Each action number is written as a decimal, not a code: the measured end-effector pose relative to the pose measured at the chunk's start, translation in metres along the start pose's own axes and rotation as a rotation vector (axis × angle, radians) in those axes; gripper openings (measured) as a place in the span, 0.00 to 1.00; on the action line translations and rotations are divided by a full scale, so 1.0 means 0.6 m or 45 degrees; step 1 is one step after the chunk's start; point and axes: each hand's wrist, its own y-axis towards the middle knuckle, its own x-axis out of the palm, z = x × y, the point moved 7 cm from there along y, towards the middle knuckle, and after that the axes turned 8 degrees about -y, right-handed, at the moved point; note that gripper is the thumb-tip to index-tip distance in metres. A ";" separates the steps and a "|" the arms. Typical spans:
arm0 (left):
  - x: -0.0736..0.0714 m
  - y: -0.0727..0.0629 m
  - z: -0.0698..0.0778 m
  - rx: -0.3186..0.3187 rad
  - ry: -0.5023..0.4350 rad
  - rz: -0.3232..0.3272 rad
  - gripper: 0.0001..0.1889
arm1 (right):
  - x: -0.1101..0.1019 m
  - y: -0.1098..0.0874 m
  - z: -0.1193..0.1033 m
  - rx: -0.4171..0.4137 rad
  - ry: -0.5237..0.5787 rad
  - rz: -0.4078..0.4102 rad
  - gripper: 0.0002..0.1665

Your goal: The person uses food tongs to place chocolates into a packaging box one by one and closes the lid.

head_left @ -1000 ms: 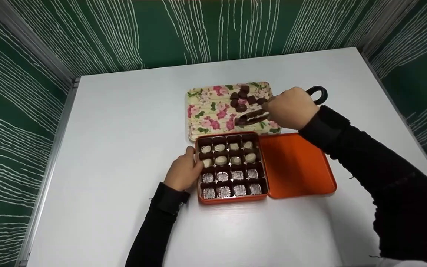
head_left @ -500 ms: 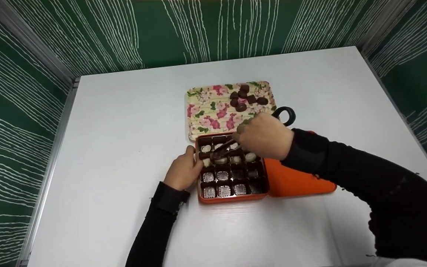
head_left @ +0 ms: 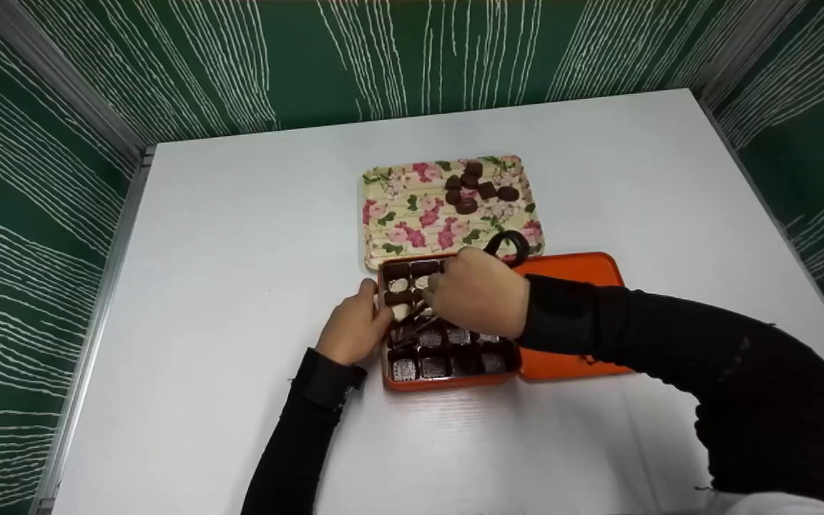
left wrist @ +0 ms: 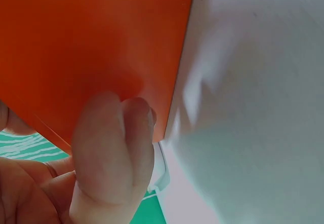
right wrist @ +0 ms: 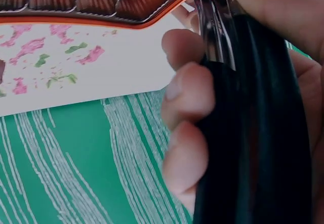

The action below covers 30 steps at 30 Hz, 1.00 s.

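My right hand (head_left: 480, 292) grips black-handled tongs (head_left: 516, 249), whose fingers curl round the handles (right wrist: 276, 112) in the right wrist view. The tongs' tips reach into the third row of an orange chocolate box (head_left: 448, 385), at its left side. A dark piece appears to be at the tips, but shadow blurs it. My left hand (head_left: 352, 325) holds the box's left side, thumb over the rim and fingers (left wrist: 104, 148) against the outer wall. White chocolates (head_left: 399, 285) lie in the upper rows; my right hand hides some. Lower compartments look dark or silvery.
Behind the box, a floral tray (head_left: 383, 207) bears several dark chocolates (head_left: 466, 207) on its right half. An orange lid (head_left: 573, 268) lies against the box's right side, partly under my right arm. Green walls with white streaks border the white table (head_left: 240, 236).
My right hand has brought the tongs from the tray, where their tips were at a dark chocolate, down and left into the box. My left hand stays on the box.
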 end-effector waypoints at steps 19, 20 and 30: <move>-0.003 -0.003 0.006 0.087 0.004 0.039 0.11 | -0.007 0.052 -0.040 -0.039 -0.173 -0.103 0.19; -0.003 -0.003 0.006 0.078 0.001 0.039 0.11 | -0.009 0.055 -0.044 -0.036 -0.182 -0.116 0.18; -0.001 0.001 0.005 0.035 0.046 0.007 0.13 | -0.022 0.078 -0.072 0.015 -0.301 -0.244 0.17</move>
